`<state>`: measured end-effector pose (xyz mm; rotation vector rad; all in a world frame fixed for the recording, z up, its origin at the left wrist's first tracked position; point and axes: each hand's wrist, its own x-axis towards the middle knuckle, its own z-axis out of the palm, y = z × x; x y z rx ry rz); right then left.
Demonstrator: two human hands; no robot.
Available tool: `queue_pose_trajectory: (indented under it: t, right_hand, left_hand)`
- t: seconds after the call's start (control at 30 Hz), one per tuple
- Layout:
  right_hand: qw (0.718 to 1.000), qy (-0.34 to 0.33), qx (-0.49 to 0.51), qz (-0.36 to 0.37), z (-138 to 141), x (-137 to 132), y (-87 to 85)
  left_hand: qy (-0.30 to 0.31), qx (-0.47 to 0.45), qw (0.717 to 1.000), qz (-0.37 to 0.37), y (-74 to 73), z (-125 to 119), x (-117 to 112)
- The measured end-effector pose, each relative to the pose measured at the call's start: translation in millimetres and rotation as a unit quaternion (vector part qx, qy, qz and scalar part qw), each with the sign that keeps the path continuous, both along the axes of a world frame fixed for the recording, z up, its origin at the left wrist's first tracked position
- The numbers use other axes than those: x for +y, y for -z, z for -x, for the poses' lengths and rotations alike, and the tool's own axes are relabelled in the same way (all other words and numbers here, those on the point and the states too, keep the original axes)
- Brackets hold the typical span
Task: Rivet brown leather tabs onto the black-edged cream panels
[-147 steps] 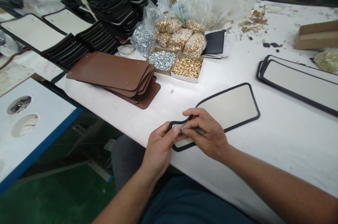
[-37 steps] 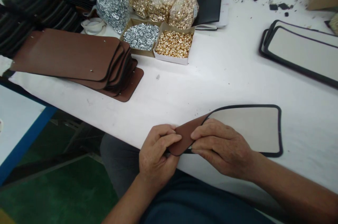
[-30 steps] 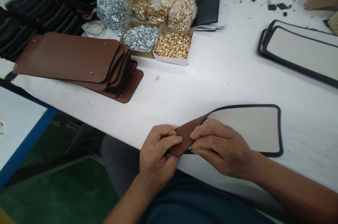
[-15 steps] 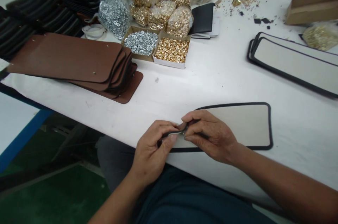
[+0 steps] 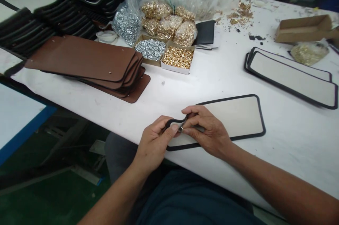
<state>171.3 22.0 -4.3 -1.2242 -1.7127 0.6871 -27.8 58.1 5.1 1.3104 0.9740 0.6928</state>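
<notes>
A flat panel (image 5: 233,117) with a pale grey face and black edging lies on the white table (image 5: 217,76) near its front edge. My left hand (image 5: 155,143) pinches the panel's near left corner, lifting it slightly. My right hand (image 5: 206,129) is closed on the same corner from the right, its fingertips meeting the left thumb around a small ring-shaped metal piece (image 5: 180,129).
A stack of brown panels (image 5: 87,64) lies at the left. Behind it stand two small boxes of silver eyelets (image 5: 149,49) and gold eyelets (image 5: 178,57), with bags of the same. Two more grey panels (image 5: 291,76) lie at the right, near a cardboard box (image 5: 302,29). Black panels (image 5: 53,16) are piled far left.
A second ago the corner was folded over, showing its brown underside. Now it lies grey face up, pinched between both hands. The view has shifted a little.
</notes>
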Motion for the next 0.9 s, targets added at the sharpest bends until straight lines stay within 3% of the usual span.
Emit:
queue_pose_trajectory:
  t: [0.67, 0.9]
  right_hand:
    - [1.000, 0.016, -0.007, -0.014, 4.4, 0.7, 1.4]
    - [0.999, 0.038, -0.012, -0.030, 8.1, 0.8, 3.6]
  left_hand:
    - [-0.016, -0.006, 1.000, -0.005, -1.5, -2.9, -0.7]
    - [-0.015, 0.017, 0.999, -0.045, -1.5, -2.6, -2.4]
